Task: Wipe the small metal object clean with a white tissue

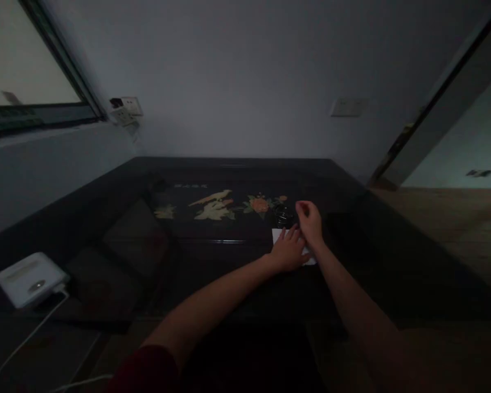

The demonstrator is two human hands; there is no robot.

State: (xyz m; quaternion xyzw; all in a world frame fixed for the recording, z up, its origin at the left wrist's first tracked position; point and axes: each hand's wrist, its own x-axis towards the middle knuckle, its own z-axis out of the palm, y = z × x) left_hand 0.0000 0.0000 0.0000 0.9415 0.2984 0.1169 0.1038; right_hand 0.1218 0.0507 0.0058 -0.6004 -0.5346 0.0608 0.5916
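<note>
A white sheet that looks like paper (276,234) lies on the dark glossy table (221,273), mostly covered by my hands. My left hand (288,252) rests flat on the sheet with its fingers spread. Just to its right, my right hand (311,222) is raised a little, with thumb and fingers curled together. Whatever those fingers hold, if anything, is hidden or too small to make out. Beyond my left fingertips sits a small dark, shiny object (283,214); its kind is unclear in the dim light.
A white box-shaped device (31,279) with a white cable (36,330) stands at the table's left. Birds (215,209) and a flower (259,204) decorate the tabletop. Wall sockets (131,106) are at the back left, and a wall plate (347,107) is at the back right.
</note>
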